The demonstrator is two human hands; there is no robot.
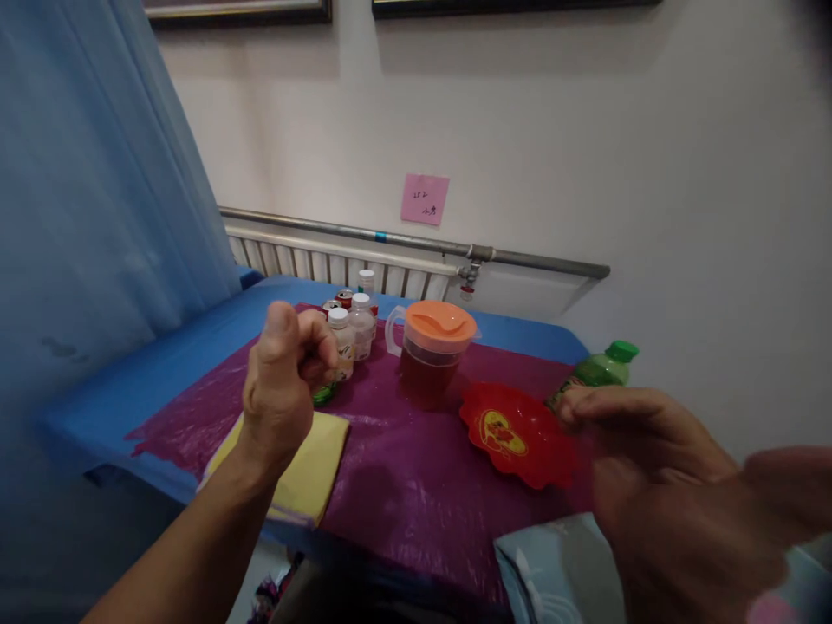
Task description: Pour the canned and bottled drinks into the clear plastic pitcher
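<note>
My left hand [286, 381] is raised above a folded yellow cloth [312, 468], thumb up and fingers curled in, with nothing visible in them. Just behind it stand several clear plastic bottles with white caps [341, 345]. On the right, my right hand [676, 485] is close to the camera and partly blurred, thumb apart and fingers reaching left, holding nothing. Its fingertips overlap the view of a green-capped bottle [599, 367] and the edge of a red scalloped plate [513, 433]. Between the hands sits a pitcher [432, 364] of reddish-brown liquid under an orange lid.
A purple plastic sheet [416, 485] covers part of the blue table [214, 303]. Cans [344, 298] stand behind the bottles. A grey-blue patterned cloth [559, 563] lies at the front edge. Behind are a radiator [312, 256] and pipe; a blue curtain [97, 173] hangs at left.
</note>
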